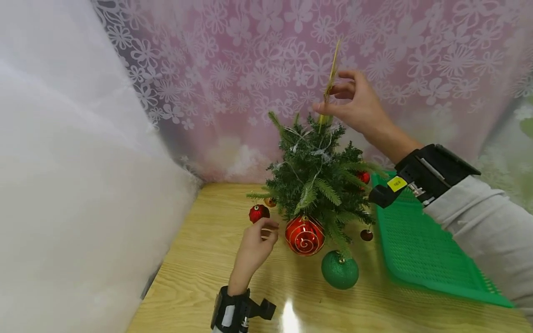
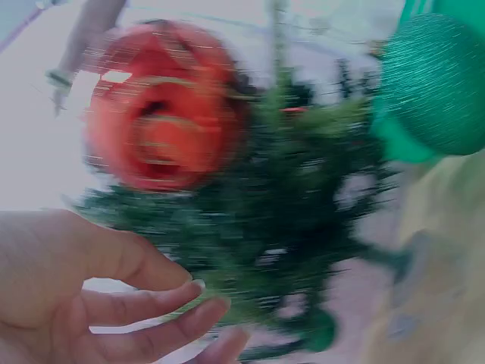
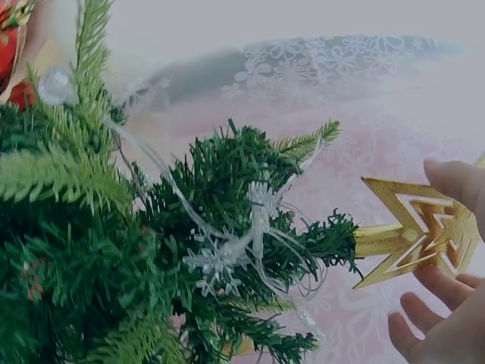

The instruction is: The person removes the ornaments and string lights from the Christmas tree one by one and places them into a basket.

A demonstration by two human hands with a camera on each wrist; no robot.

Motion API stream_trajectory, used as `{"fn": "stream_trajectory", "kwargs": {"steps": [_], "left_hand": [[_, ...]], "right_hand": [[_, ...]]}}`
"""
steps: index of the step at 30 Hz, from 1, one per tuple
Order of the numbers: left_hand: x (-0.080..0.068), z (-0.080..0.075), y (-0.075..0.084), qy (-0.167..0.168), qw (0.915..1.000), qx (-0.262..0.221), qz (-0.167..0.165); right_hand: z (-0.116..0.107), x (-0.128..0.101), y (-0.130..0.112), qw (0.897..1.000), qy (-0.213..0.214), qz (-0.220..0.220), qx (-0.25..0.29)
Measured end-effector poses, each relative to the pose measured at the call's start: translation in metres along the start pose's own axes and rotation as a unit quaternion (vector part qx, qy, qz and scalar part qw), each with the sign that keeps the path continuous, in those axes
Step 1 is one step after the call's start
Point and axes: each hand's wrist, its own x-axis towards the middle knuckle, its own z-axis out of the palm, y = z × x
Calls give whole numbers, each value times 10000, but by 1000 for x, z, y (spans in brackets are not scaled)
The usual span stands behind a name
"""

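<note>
Crowning the small tree [image 1: 318,185], we hold a gold star topper [image 1: 331,78] pinched between the thumb and fingers of the right hand [image 1: 354,106], its stem touching the tree's tip; from the right wrist the star [image 3: 420,231] sits edge-on against the topmost sprig, with fingers [image 3: 455,189] curled about its points. We judge the step in hand to be seating the star on the tip, and the next move calls for keeping the stem in line with the sprig while easing it straight down. Beside the tree's lower left, the left hand [image 1: 254,247] hovers with loosely curled fingers, holding nothing, just beside a small red bauble [image 1: 258,213]. Below the tree's front hang a large red ball [image 1: 305,236] and a green ball [image 1: 339,270]; right of the tree lies a green tray [image 1: 424,249] on the wooden table [image 1: 200,277]. Whether the stem is already socketed we cannot tell, since needles hide the joint. The left wrist view is blurred, and the tree's base is hidden.
</note>
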Motion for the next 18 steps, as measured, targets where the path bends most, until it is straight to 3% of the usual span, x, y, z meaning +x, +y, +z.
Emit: {"fn": "stream_trajectory", "kwargs": {"steps": [4, 7, 9, 12, 16, 18], "left_hand": [[5, -15, 14, 986, 9927, 421, 559], [25, -14, 17, 1701, 9763, 877, 1011], [39, -11, 17, 2028, 9634, 1354, 1110], [56, -7, 13, 2048, 9536, 1959, 1016], [65, -4, 9, 1638, 9498, 2557, 753], [66, -4, 7, 1518, 9438, 2840, 740]], "right_hand": [[1, 1, 0, 9996, 121, -228, -110], [1, 2, -4, 9993, 143, -304, -150], [2, 2, -5, 9991, 144, -343, -182], [3, 2, -6, 9988, 162, -424, -169], [1, 0, -7, 9978, 352, -550, -89], [-1, -1, -9, 9966, 552, -612, 66]]}}
